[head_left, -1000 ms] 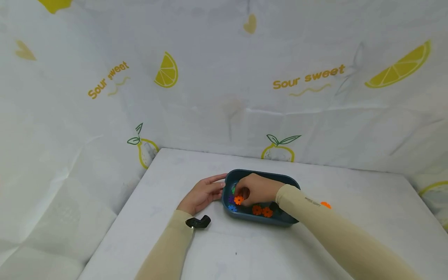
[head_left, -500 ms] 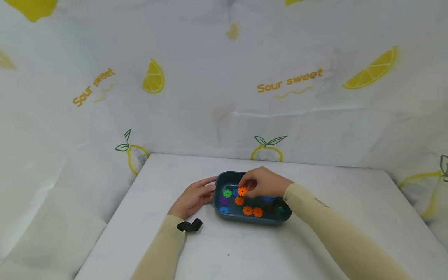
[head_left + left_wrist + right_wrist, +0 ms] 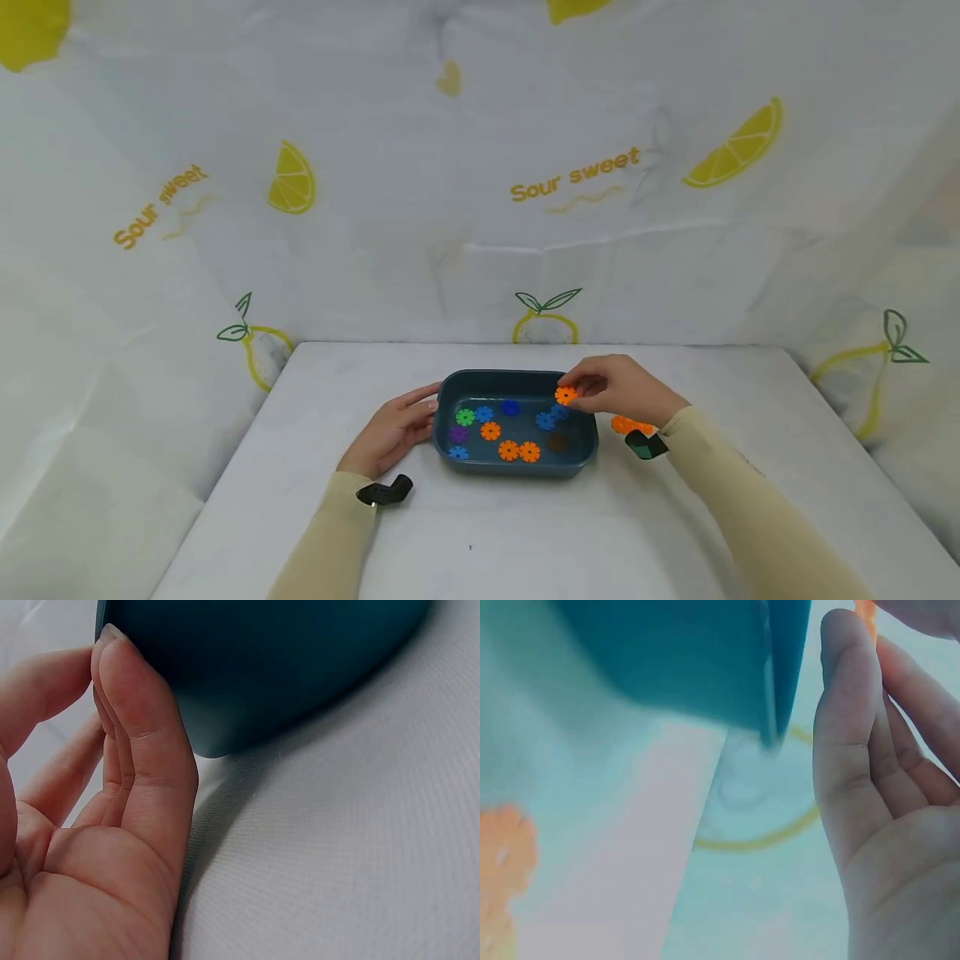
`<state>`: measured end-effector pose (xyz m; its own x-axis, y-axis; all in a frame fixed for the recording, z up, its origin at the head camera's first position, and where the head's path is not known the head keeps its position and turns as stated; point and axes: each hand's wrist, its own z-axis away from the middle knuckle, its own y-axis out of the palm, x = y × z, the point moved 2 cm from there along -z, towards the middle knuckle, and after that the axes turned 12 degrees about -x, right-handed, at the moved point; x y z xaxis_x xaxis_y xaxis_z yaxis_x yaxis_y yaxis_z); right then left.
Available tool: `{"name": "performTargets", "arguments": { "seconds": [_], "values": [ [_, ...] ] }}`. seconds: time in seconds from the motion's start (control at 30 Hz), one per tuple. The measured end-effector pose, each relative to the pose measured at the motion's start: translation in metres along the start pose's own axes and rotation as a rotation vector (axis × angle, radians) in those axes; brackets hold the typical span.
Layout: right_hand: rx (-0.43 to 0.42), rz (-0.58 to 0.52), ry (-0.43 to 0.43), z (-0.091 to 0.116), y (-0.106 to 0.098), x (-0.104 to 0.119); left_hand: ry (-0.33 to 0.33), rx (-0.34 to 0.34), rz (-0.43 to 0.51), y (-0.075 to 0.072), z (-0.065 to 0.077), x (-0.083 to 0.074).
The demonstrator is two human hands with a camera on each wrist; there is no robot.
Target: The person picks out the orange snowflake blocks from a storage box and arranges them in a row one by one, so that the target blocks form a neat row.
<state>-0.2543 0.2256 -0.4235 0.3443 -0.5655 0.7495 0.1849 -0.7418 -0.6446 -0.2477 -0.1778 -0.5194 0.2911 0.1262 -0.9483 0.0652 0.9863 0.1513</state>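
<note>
In the head view a dark teal tray (image 3: pixel 517 469) holds several small notched plastic discs, among them a green disc (image 3: pixel 465 417), a purple disc (image 3: pixel 458 434) and orange discs such as this orange disc (image 3: pixel 491 431). My right hand (image 3: pixel 622 387) pinches another orange disc (image 3: pixel 566 396) between thumb and fingertips, over the tray's right rim. Only an edge of that disc shows in the right wrist view. My left hand (image 3: pixel 390 433) touches the tray's left end with nearly straight fingers; its fingertips (image 3: pixel 124 667) meet the wall in the left wrist view.
Several orange discs (image 3: pixel 630 425) lie on the white table (image 3: pixel 480 533) right of the tray, partly behind the right wrist's black strap (image 3: pixel 647 445). A white cloth with lemon prints (image 3: pixel 375 267) hangs behind the table.
My right hand has lifted the orange disc from the tray's middle and moved right to its right rim. The left hand stays at the left end. The head view has shifted.
</note>
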Motion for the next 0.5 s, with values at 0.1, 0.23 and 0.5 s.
{"name": "performTargets", "arguments": {
  "seconds": [0.1, 0.23, 0.5],
  "values": [
    [-0.048, 0.017, 0.027, 0.011, -0.010, -0.010, -0.003, -0.004, 0.000, -0.002, 0.000, 0.000],
    [-0.127, 0.057, 0.085, 0.028, -0.022, -0.023, -0.011, 0.001, 0.012, -0.002, 0.001, 0.000],
    [-0.217, 0.099, 0.175, 0.062, -0.033, -0.055, -0.018, 0.007, 0.032, 0.002, 0.001, -0.002]
  ]
}}
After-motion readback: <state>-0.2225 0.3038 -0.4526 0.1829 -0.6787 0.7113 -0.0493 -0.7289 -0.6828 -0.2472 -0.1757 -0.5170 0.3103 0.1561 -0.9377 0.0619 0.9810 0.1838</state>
